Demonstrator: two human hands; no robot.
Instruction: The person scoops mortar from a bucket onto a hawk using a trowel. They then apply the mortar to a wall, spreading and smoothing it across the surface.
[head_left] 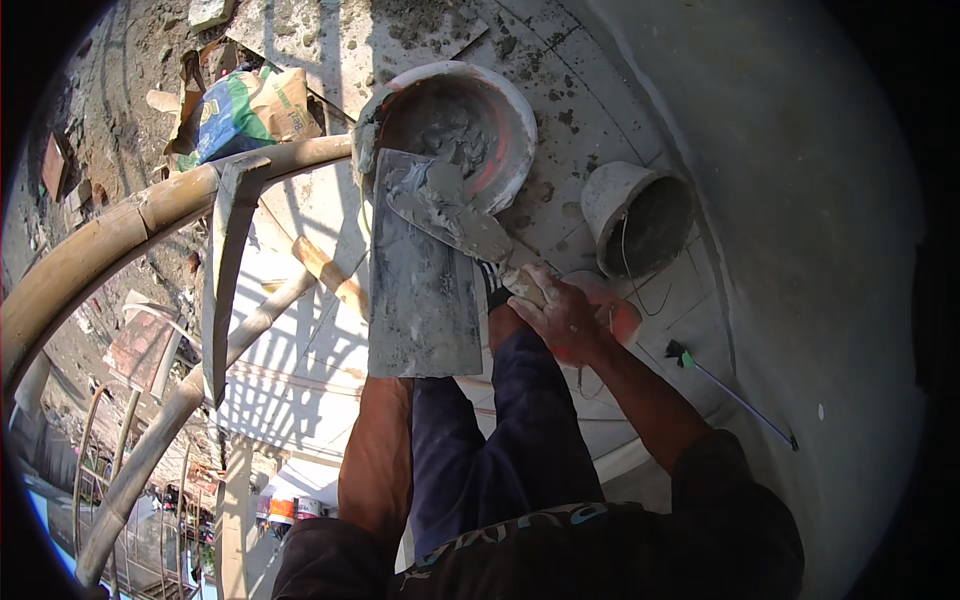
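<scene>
the right arm [645, 395] reaches in and up from the lower right, and the right grip [560, 312] is wrapped around the handle of a trowel [475, 232], which has wet gray mud [440, 190] on it and sits over a long flat board [425, 315]. the left arm [375, 450] points straight up to the board's near edge, but the left grip is hidden, so i cannot tell if it is spread. the board's far end is by a round tub [525, 115] of mud.
</scene>
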